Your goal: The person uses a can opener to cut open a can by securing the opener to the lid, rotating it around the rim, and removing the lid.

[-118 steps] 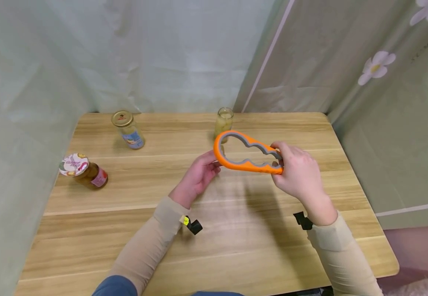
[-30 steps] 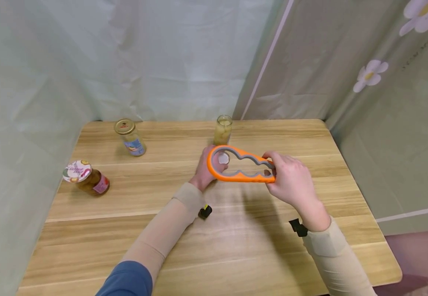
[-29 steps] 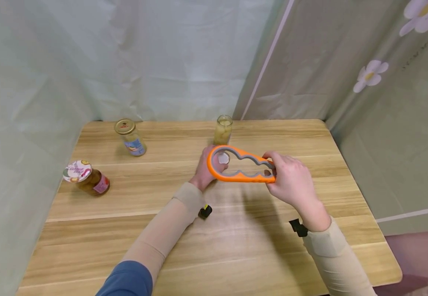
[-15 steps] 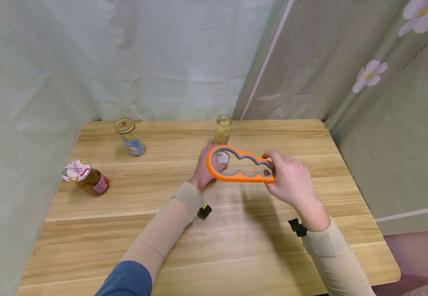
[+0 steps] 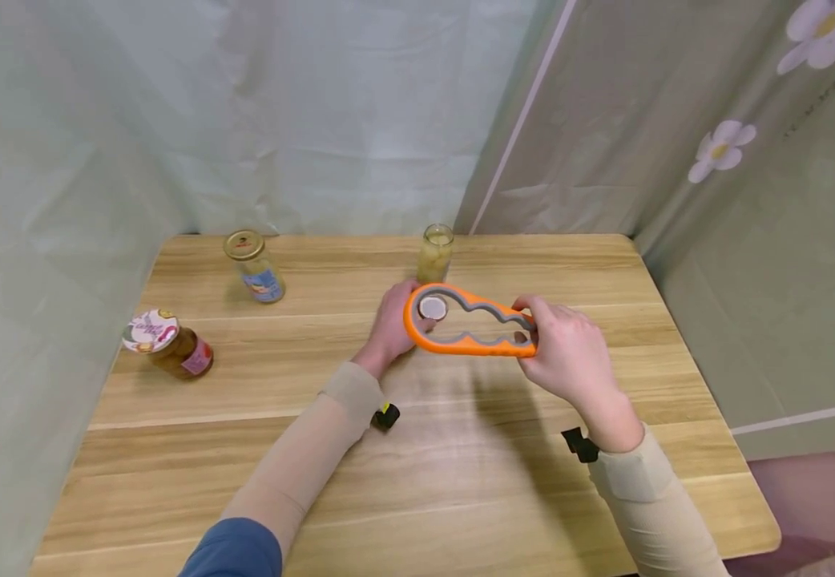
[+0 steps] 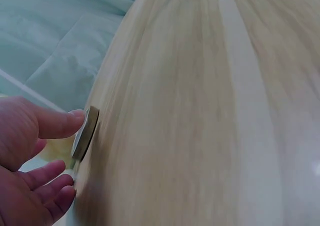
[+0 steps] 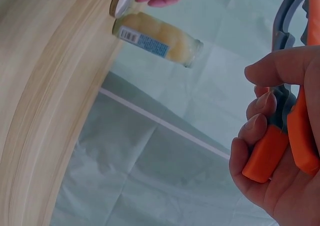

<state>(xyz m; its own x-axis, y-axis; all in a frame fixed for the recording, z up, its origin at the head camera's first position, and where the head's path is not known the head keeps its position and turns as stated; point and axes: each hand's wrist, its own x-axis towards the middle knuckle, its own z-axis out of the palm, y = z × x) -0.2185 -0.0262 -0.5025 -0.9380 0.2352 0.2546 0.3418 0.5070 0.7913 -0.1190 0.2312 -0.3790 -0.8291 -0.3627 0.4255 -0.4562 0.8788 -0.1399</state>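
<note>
My right hand (image 5: pixel 572 344) grips the handle end of an orange and grey jar opener (image 5: pixel 461 348), held above the table with its wide loop to the left. Through that loop shows a jar lid (image 5: pixel 433 308), its pale underside up on the tabletop. My left hand (image 5: pixel 392 320) is beside the lid, its thumb tip at the lid's edge (image 6: pixel 86 133) in the left wrist view and its fingers loosely bent. Just behind stands an uncapped glass jar (image 5: pixel 434 258) with pale chunks; its label (image 7: pixel 145 41) shows in the right wrist view.
At the back left stands a capped glass jar (image 5: pixel 255 268) with a gold lid and blue label. Nearer the left edge is a brown jar (image 5: pixel 181 353) with a patterned white lid. A pale curtain (image 5: pixel 331 120) hangs behind the wooden table (image 5: pixel 504 489).
Since about four seconds ago, the lid has come to lie in front of the uncapped jar. Over the last half second my left hand draws slightly left from it. The jar opener stays almost still.
</note>
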